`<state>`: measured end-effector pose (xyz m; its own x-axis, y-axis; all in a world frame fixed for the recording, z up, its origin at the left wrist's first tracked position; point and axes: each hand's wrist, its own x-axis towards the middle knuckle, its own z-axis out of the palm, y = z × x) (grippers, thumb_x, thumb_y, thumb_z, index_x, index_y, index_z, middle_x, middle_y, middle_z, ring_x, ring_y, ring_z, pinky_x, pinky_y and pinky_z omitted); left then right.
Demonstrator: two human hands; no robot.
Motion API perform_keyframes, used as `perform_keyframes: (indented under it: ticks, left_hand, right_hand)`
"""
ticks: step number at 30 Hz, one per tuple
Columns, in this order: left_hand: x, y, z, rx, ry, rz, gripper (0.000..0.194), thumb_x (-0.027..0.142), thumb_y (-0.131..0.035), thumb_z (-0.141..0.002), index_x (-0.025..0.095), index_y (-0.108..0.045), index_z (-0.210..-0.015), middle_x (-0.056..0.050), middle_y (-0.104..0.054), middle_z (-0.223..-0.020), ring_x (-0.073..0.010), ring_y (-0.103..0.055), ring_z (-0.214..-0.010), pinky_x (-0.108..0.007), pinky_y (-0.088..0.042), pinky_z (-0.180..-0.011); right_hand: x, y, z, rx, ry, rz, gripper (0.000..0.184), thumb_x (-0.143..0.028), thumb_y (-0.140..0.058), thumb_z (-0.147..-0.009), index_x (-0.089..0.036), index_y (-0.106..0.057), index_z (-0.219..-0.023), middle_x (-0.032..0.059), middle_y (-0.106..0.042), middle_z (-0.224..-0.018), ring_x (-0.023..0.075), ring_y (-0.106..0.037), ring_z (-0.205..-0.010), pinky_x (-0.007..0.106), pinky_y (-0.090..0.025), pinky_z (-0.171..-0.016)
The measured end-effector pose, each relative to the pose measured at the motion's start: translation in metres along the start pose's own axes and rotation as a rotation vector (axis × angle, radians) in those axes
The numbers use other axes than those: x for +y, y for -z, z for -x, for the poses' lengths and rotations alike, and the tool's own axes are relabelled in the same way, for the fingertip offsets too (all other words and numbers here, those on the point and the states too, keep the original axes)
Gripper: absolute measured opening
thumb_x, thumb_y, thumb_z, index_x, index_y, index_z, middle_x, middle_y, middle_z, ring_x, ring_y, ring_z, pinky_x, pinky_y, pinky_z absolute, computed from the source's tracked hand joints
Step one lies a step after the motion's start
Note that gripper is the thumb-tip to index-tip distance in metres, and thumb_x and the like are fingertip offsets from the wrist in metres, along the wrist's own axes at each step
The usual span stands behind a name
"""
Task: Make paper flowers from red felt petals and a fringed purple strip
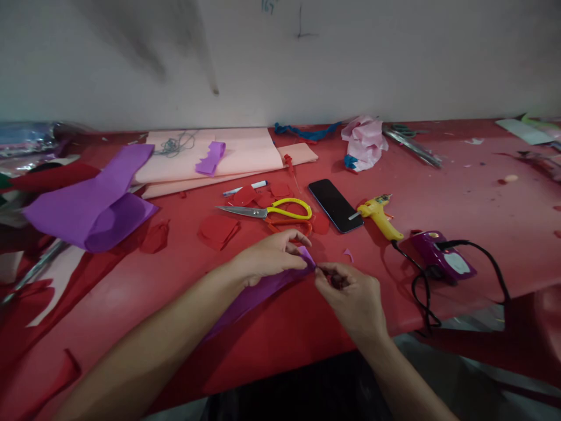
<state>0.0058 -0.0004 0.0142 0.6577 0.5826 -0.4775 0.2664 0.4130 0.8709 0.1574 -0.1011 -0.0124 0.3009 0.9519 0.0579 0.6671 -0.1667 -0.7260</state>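
A purple strip (pixel 258 295) of paper or thin fabric stretches along the front of the red table, its near end hidden behind my left forearm. My left hand (pixel 274 256) grips it close to its right end, fingers curved over the top. At that end's tip, the thumb and fingertips of my right hand (pixel 353 292) are pinched together on the strip. Just beyond my left hand lie scissors (pixel 289 209) with yellow and orange handles, on red cut petal-shaped pieces (pixel 218 231). A small purple scrap (pixel 348 254) rests above my right hand.
A black phone (pixel 335 204) lies beside a yellow glue gun (pixel 381 216), its cord running near a purple box-like device (pixel 442 257). At left sits a large curled purple sheet (pixel 96 204). Peach sheets (pixel 245 149) and crumpled pink paper (pixel 364 140) lie by the wall.
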Motion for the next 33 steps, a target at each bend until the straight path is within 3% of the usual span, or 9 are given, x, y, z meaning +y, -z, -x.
perform_keyframes:
  ticks: [4,8,12,15,20,23,33]
  left_hand:
    - [-0.004,0.0,-0.002,-0.016,0.006,0.015,0.039,0.016,-0.066,-0.067,0.019,-0.054,-0.105,-0.001,-0.064,-0.085,-0.0122,-0.057,-0.07,-0.028,-0.041,-0.069]
    - [-0.006,-0.002,-0.002,0.057,0.013,0.022,0.039,0.021,-0.071,-0.065,0.019,-0.055,-0.101,0.0,-0.06,-0.085,-0.0124,-0.056,-0.074,-0.027,-0.042,-0.071]
    - [-0.008,-0.004,-0.004,0.111,0.013,0.007,0.035,0.016,-0.069,-0.065,0.018,-0.055,-0.097,0.002,-0.057,-0.08,-0.0113,-0.055,-0.07,-0.026,-0.042,-0.068]
    - [-0.008,-0.004,-0.004,0.096,0.001,0.015,0.033,0.012,-0.064,-0.065,0.019,-0.053,-0.096,0.002,-0.058,-0.078,-0.011,-0.055,-0.067,-0.025,-0.042,-0.066]
    - [-0.007,-0.002,-0.003,0.094,-0.039,-0.023,0.037,0.013,-0.063,-0.064,0.02,-0.053,-0.099,0.002,-0.058,-0.078,-0.0106,-0.053,-0.065,-0.024,-0.04,-0.063]
    - [-0.008,-0.001,-0.003,0.087,-0.046,-0.018,0.039,0.014,-0.065,-0.064,0.02,-0.053,-0.101,0.002,-0.058,-0.078,-0.0107,-0.052,-0.066,-0.025,-0.041,-0.065]
    - [-0.007,-0.001,-0.003,0.102,-0.014,0.007,0.041,0.021,-0.066,-0.068,0.02,-0.054,-0.107,0.0,-0.057,-0.081,-0.0126,-0.055,-0.073,-0.028,-0.041,-0.071]
  right_hand:
    - [0.0,-0.001,0.003,0.132,0.233,0.249,0.014,-0.023,-0.059,-0.08,-0.019,-0.072,-0.081,0.0014,-0.068,-0.064,0.015,-0.06,-0.056,0.026,-0.044,-0.058]
    - [-0.003,-0.003,0.007,0.242,0.48,0.481,0.014,-0.019,-0.058,-0.083,-0.018,-0.071,-0.08,0.0043,-0.074,-0.075,0.0181,-0.067,-0.066,0.029,-0.047,-0.066]
    - [-0.005,-0.006,0.011,0.266,0.536,0.52,0.013,-0.017,-0.057,-0.084,-0.018,-0.071,-0.085,0.0042,-0.075,-0.078,0.0176,-0.067,-0.067,0.029,-0.047,-0.067]
    - [-0.007,-0.005,0.011,0.216,0.435,0.345,0.012,-0.022,-0.059,-0.084,-0.019,-0.07,-0.087,0.0045,-0.074,-0.081,0.0179,-0.067,-0.069,0.029,-0.049,-0.069]
    - [-0.009,0.007,0.005,-0.047,-0.017,-0.136,0.017,-0.032,-0.057,-0.083,-0.02,-0.068,-0.087,0.0026,-0.07,-0.075,0.0146,-0.06,-0.059,0.027,-0.047,-0.058]
    - [-0.005,0.008,0.001,-0.18,-0.18,-0.348,0.018,-0.036,-0.061,-0.08,-0.019,-0.068,-0.084,0.0021,-0.069,-0.074,0.0151,-0.06,-0.064,0.026,-0.047,-0.06]
    - [-0.007,-0.002,0.002,-0.159,-0.236,-0.471,0.013,-0.03,-0.065,-0.075,-0.018,-0.063,-0.07,-0.003,-0.059,-0.061,0.0107,-0.052,-0.054,0.022,-0.041,-0.052]
